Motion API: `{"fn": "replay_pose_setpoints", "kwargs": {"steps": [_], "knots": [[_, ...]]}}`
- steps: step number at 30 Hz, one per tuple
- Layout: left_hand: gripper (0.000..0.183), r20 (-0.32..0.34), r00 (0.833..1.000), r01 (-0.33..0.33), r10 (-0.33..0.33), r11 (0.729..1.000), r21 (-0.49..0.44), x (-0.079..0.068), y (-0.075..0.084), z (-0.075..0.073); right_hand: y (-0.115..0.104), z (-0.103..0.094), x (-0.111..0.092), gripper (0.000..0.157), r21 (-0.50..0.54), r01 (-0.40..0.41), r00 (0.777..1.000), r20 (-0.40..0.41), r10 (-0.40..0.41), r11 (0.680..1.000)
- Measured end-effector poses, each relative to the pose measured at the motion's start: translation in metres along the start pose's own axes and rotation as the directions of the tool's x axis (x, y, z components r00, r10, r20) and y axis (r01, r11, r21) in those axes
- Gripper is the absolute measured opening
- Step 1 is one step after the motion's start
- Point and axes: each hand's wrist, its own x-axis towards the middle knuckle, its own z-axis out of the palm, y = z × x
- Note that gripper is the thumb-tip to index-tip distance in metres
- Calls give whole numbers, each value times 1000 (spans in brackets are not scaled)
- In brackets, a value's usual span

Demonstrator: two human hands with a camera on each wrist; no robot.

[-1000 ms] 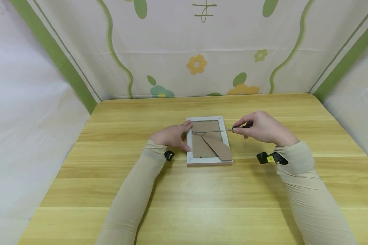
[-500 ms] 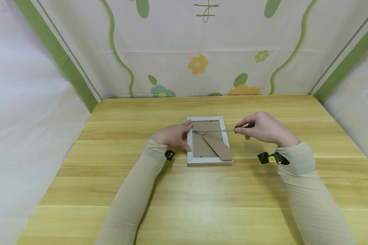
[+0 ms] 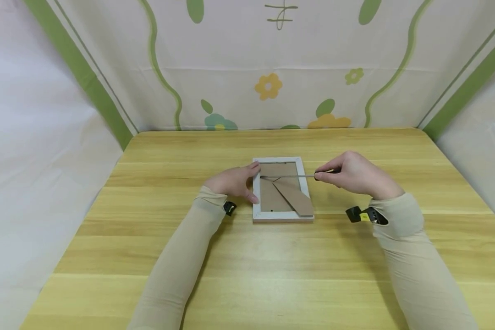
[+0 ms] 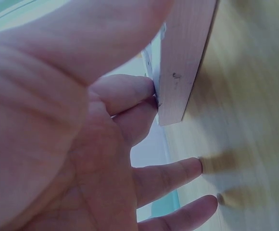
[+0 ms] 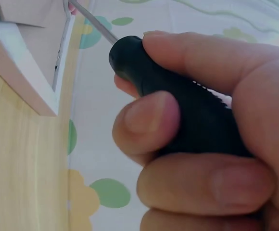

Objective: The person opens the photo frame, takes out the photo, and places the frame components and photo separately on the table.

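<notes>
A white picture frame [image 3: 276,215] lies back side up on the wooden table, showing its brown backing board [image 3: 277,168] and folded easel stand [image 3: 296,199]. My left hand [image 3: 233,181] steadies the frame's left side, thumb on the lower part and index finger near the upper corner. In the left wrist view two fingertips touch the frame's edge [image 4: 178,72], while the other two fingers extend toward the table. My right hand [image 3: 354,176] grips a screwdriver by its black handle [image 5: 192,115]. The screwdriver's metal shaft [image 3: 290,176] crosses the backing, its tip at the left inner rim.
The wooden tabletop [image 3: 272,275] spreads around the frame. Behind it hangs a white cloth [image 3: 231,55] printed with flowers and leaves. A black strap [image 3: 365,214] with a yellow tag sits on the right wrist, and another black strap [image 3: 229,208] on the left.
The screwdriver has shifted slightly, its tip staying at the left inner rim. Both hands keep nearly the same places; the whole view has drifted a little.
</notes>
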Motion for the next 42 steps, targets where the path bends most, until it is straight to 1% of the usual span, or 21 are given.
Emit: {"fn": "replay_pose_setpoints", "kwargs": {"steps": [4, 7, 10, 13, 16, 20, 21, 23, 26, 28, 31, 37, 40, 41, 42], "knots": [[108, 8, 1000, 9, -9, 1000, 12, 4, 1, 3, -3, 2, 0, 33, -38, 9, 1000, 5, -9, 999], [108, 22, 1000, 12, -13, 999, 30, 5, 1, 6, -6, 3, 1, 32, -67, 12, 1000, 24, -10, 998], [107, 20, 1000, 8, -8, 1000, 30, 8, 2, 8, -11, -1, 7, 28, -119, 44, 998, 40, -39, 992], [106, 11, 1000, 15, -15, 999, 28, 10, 1, 7, -24, -13, 20, 23, -180, 106, 992, 83, -92, 978], [106, 11, 1000, 22, -22, 999, 31, 13, 2, 7, -48, -28, 35, 20, -252, 135, 982, 161, -96, 958], [106, 15, 1000, 16, -17, 999, 30, 18, 5, 6, -78, -46, 55, 22, -358, 114, 967, 254, -21, 927], [106, 15, 1000, 14, -14, 999, 29, 19, 6, 6, -84, -50, 61, 27, -383, 115, 962, 273, -7, 916], [105, 14, 1000, 11, -12, 1000, 26, 21, 8, 5, -94, -56, 72, 36, -410, 91, 950, 308, 45, 907], [104, 13, 1000, 12, -13, 1000, 24, 23, 9, 3, -109, -60, 85, 40, -453, 63, 937, 334, 104, 889], [103, 15, 1000, 11, -11, 1000, 23, 25, 10, 3, -120, -60, 91, 35, -480, 30, 928, 339, 154, 877], [103, 15, 1000, 5, -5, 1000, 27, 28, 11, 4, -137, -57, 99, 27, -538, 9, 924, 327, 198, 843], [103, 1, 1000, -9, 9, 1000, 9, 31, 16, 5, -163, -53, 110, 5, -630, 12, 923, 305, 233, 777], [104, -1, 1000, -4, 4, 1000, -14, 31, 20, 5, -172, -50, 114, 5, -679, 34, 921, 306, 241, 734], [104, 0, 1000, -3, 3, 1000, -14, 32, 21, 5, -174, -48, 116, 9, -691, 38, 921, 305, 244, 722], [104, 0, 1000, -2, 2, 1000, -12, 32, 22, 5, -176, -47, 117, 12, -710, 46, 920, 305, 247, 703]]}}
